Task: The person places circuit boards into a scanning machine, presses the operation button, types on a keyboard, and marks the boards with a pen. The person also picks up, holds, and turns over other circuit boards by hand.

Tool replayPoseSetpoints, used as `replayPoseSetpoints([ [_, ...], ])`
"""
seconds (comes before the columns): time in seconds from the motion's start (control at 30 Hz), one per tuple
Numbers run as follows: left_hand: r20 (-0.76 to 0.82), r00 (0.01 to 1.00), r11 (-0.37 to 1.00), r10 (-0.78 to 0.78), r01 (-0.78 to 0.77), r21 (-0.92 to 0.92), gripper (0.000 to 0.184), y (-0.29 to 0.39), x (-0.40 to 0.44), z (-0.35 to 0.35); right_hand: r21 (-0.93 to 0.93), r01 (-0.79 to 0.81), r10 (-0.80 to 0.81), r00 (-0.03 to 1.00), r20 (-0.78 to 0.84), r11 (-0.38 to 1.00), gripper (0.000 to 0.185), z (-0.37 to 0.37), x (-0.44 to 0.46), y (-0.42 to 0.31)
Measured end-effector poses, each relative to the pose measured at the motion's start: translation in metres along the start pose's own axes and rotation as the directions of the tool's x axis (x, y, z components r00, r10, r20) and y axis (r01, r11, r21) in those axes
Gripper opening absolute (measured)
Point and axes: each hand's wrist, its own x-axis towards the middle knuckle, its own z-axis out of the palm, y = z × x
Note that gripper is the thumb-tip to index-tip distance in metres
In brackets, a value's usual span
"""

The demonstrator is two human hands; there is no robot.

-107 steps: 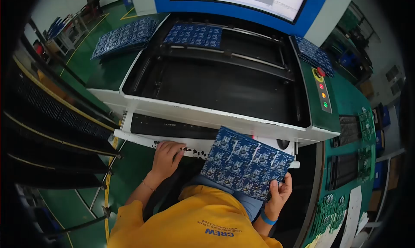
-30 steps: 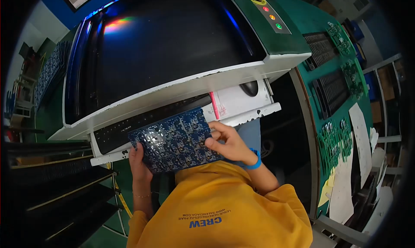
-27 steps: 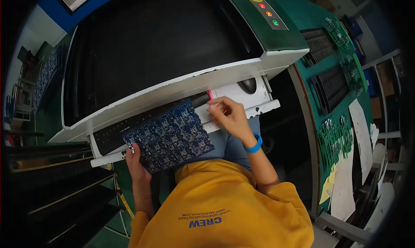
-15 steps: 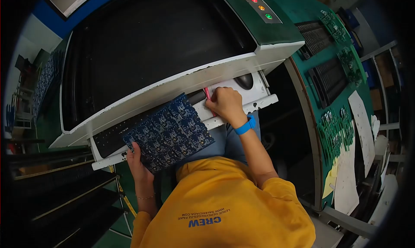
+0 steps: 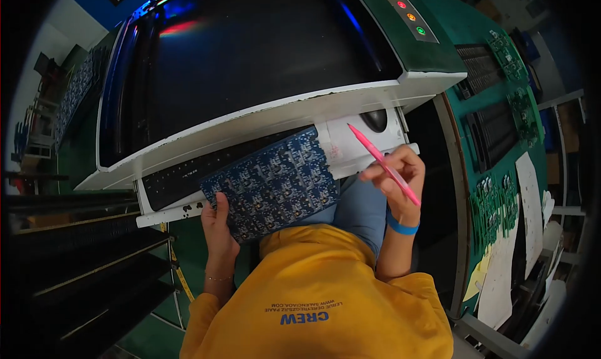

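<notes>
My left hand grips the lower left corner of a blue circuit board panel, its thumb lying on the top face. The panel is tilted over my lap and the pull-out keyboard tray, covering part of a black keyboard. In my right hand is a pink pen, held between thumb and fingers, its tip pointing up and left. The pen is in the air to the right of the panel, apart from it. Below it a white sheet with faint pink marks lies on the tray.
A black mouse sits at the tray's right end. Behind stands a machine with a dark top and lit buttons. On the right, a green table carries green circuit boards and black racks. Dark shelves stand on the left.
My right hand has lifted the pink pen from the tray and moved right with it. The panel appears slightly further right in view. Blue and red light now shows on the machine's dark top.
</notes>
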Motion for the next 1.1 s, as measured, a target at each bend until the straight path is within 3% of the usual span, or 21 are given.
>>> replayPoseSetpoints([
  [0.07,0.082,0.997,0.999,0.007,-0.012,0.052,0.019,-0.006,-0.006,0.008,0.5,0.226,-0.187,0.974,-0.126,0.836,0.035,0.006,-0.014,0.025],
  [0.1,0.099,0.995,0.998,0.022,-0.028,0.062,0.02,-0.01,-0.009,0.012,0.414,0.226,-0.214,0.974,-0.076,0.882,0.042,0.018,-0.009,0.019],
  [0.17,0.143,0.988,0.996,0.052,-0.061,0.06,0.022,-0.012,-0.016,0.023,0.097,-0.016,0.032,0.984,-0.174,0.995,0.049,0.059,-0.001,-0.015],
  [0.2,0.186,0.979,0.994,0.081,-0.093,0.055,0.024,-0.012,-0.02,0.028,0.001,-0.003,0.003,0.985,-0.175,1.0,0.034,0.068,0.005,-0.018],
  [0.27,0.182,0.98,0.995,0.08,-0.089,0.043,0.025,-0.011,-0.028,0.038,-0.344,0.175,-0.207,0.977,-0.056,0.923,0.016,0.062,0.008,-0.004],
  [0.3,0.173,0.982,0.996,0.083,-0.089,0.029,0.027,-0.011,-0.031,0.04,-0.391,0.188,-0.248,0.962,-0.11,0.901,0.014,0.064,0.007,-0.005],
  [0.5,0.281,0.935,0.957,0.217,-0.261,0.129,0.028,-0.017,-0.035,0.033,-0.379,0.083,-0.198,0.94,-0.277,0.922,0.022,0.076,-0.004,0.002],
  [0.6,0.281,0.929,0.949,0.24,-0.286,0.134,0.029,-0.016,-0.036,0.035,-0.331,0.086,-0.21,0.909,-0.36,0.94,0.024,0.081,0.001,0.003],
  [0.83,0.275,0.926,0.933,0.259,-0.314,0.178,0.031,-0.012,-0.039,0.034,-0.397,0.123,-0.258,0.916,-0.307,0.91,0.025,0.084,0.003,0.005],
  [0.93,0.235,0.945,0.94,0.226,-0.275,0.201,0.032,-0.007,-0.041,0.036,-0.395,0.056,-0.224,0.891,-0.394,0.917,0.025,0.088,0.001,0.007],
  [1.0,0.283,0.933,0.923,0.223,-0.296,0.247,0.032,-0.007,-0.039,0.029,-0.3,0.043,-0.173,0.891,-0.421,0.953,0.023,0.086,0.001,0.008],
  [1.07,0.258,0.943,0.941,0.212,-0.268,0.207,0.031,-0.004,-0.035,0.032,0.028,0.146,-0.12,0.894,-0.431,0.989,0.02,0.083,0.004,-0.002],
  [1.1,0.235,0.951,0.957,0.2,-0.242,0.163,0.031,-0.003,-0.032,0.033,0.051,0.213,-0.177,0.906,-0.384,0.976,0.015,0.077,0.005,-0.005],
])
